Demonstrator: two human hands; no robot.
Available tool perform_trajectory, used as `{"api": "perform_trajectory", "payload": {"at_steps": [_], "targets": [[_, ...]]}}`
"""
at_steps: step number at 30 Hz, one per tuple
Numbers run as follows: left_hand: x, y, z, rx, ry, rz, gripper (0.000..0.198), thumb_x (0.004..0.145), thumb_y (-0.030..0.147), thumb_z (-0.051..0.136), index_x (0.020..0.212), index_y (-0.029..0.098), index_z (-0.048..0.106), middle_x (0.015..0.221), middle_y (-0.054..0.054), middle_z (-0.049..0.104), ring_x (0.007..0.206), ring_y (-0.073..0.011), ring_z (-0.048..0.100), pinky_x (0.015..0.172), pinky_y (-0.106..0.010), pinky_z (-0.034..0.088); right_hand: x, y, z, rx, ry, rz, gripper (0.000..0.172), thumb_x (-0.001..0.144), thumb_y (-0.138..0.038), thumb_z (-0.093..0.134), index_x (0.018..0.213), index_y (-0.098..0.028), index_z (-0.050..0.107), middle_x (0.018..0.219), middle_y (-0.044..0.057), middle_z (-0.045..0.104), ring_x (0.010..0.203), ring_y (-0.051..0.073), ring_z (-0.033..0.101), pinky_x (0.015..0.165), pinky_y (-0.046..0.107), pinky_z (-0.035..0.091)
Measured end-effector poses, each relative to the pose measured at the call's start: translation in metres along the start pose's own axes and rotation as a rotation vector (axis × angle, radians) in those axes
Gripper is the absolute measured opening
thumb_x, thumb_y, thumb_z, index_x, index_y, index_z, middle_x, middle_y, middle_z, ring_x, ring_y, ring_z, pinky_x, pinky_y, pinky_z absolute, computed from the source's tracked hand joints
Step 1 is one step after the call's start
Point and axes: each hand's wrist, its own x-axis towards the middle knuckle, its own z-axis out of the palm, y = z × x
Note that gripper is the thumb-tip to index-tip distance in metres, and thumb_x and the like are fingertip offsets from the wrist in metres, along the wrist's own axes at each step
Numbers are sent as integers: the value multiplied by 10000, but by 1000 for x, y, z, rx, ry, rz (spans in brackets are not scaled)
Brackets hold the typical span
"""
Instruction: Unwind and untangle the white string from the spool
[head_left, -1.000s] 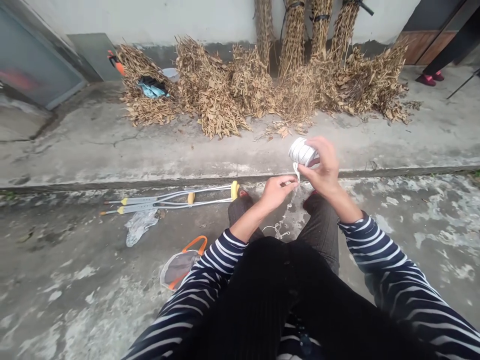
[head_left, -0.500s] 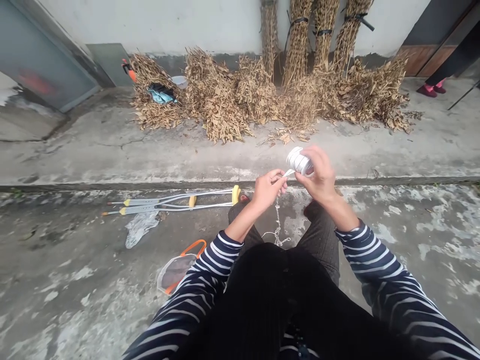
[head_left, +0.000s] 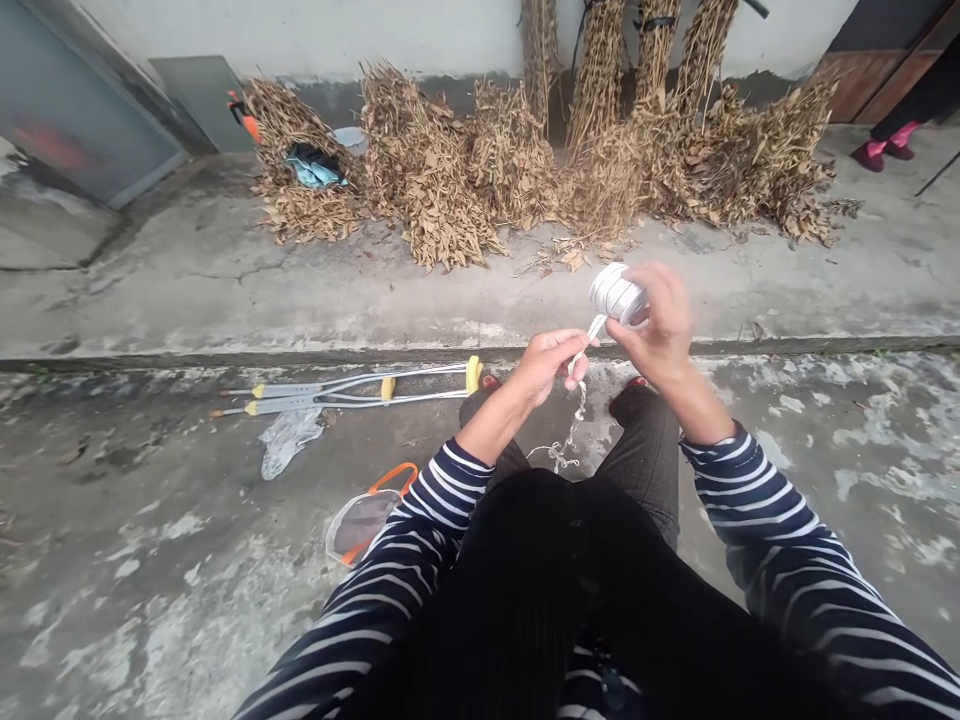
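Above your knees, your left hand (head_left: pixel 551 362) pinches the loose white strand (head_left: pixel 576 408), fingertips closed; just beyond, your right hand (head_left: pixel 661 328) curls tight around the white ribbon roll (head_left: pixel 615 295). Grey metal crutches (head_left: pixel 352 392) lie along the concrete curb (head_left: pixel 225 358).

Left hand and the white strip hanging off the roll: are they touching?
Touching. The head view shows the left hand pinching the strip just below the roll in the right hand.
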Motion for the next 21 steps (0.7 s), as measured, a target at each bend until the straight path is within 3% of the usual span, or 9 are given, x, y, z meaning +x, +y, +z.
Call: {"api": "perform_trajectory", "payload": {"at_steps": [3,8,12,15,21], "targets": [[-1,-6,1,-35,26,-83,219,904,372,648,910,154,664,482,52,572,363,-71,440,439,-202,343,-4,-3,1,7,-26,-16,469,947,-454,641,1343,-209,586,1328,158,656,1245,342,643,1032,558,577],[11,-17,-5,114,76,-194,164,909,207,589,768,139,640,584,-16,682,447,-89,599,442,-187,354,-11,-10,1,-25,-30,-83,432,941,-332,652,1353,-209,608,1333,148,668,1187,320,658,976,492,592],[22,-20,-16,201,117,-180,159,838,135,613,690,122,669,701,-68,750,568,-105,676,440,-175,343,-15,-13,-2,-82,-65,-60,416,929,-319,644,1335,-231,621,1323,138,680,1166,327,674,948,503,601],[27,-27,-22,248,152,-163,159,808,122,621,683,118,719,765,-81,774,654,-116,689,470,-166,386,-18,-11,-5,-73,-75,-47,430,920,-311,654,1343,-245,616,1328,137,677,1198,337,667,1011,532,582],[53,-44,-19,392,281,-119,188,793,123,665,613,132,719,673,-38,707,651,-117,618,537,-193,475,-25,-6,-1,-85,-124,-60,406,964,-340,630,1356,-238,608,1365,145,666,1215,350,647,1022,554,573]]}}
